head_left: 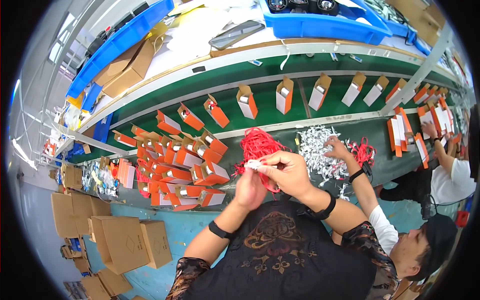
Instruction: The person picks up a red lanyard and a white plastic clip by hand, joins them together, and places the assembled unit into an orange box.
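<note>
My left hand (250, 190) and my right hand (290, 173) meet over the front of the bench. Both pinch a small white piece (253, 164) between their fingertips; its exact kind is too small to make out. Just beyond them lies a tangled pile of red cords (259, 143), partly hidden by my fingers. To the left, many open orange and white boxes (186, 159) stand packed together, several with white contents showing at the top. Right of my hands is a heap of small white-and-grey pieces (316, 156), which a co-worker's hand (338, 149) reaches into.
A row of open boxes (284, 98) stands on the green conveyor belt (265, 97). Blue trays (325, 29) and a dark-framed flat device (237, 35) rest on the shelf above. Cardboard cartons (120, 242) occupy the floor at left. Co-workers sit close at right.
</note>
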Demonstrator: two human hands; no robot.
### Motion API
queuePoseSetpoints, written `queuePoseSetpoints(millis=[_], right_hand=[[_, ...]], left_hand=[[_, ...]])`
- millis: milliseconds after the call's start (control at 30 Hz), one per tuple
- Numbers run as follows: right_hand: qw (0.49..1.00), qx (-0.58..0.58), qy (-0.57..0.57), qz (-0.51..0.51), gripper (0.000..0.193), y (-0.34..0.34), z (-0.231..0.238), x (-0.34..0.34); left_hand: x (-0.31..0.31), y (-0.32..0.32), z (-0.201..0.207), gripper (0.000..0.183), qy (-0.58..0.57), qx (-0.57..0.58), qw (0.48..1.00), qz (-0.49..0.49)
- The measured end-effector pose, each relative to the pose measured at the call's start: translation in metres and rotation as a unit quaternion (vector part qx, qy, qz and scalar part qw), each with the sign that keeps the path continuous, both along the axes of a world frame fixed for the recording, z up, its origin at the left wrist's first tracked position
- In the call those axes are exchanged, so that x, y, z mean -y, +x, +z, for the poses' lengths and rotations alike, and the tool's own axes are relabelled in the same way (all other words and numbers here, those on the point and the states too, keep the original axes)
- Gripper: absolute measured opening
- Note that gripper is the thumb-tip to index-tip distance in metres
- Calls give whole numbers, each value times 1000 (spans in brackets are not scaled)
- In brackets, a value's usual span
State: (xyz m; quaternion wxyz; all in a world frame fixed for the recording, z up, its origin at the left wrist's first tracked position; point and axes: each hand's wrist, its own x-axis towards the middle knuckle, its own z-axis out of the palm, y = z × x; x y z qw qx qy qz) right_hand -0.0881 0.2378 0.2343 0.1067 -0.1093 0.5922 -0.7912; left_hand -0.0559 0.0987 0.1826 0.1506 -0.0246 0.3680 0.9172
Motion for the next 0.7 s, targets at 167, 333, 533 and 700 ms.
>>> queuePoseSetpoints(millis=[167,333,533,700], right_hand=[[875,-393,222,-175,15,-20,-15,-4],[786,-395,475,-16,8,-28,-33,-28],[929,242,-126,251,9,-20,-27,-21],[990,-121,70,-19,7,-27,-31,5]], left_hand=[[-1,8,5,32,-326,-134,936,-9],[29,-5,48,17,-716,-308,626,23],[24,-8,24,14,-259,-21,965,30],[1,-13,13,11,24,224,971,80]])
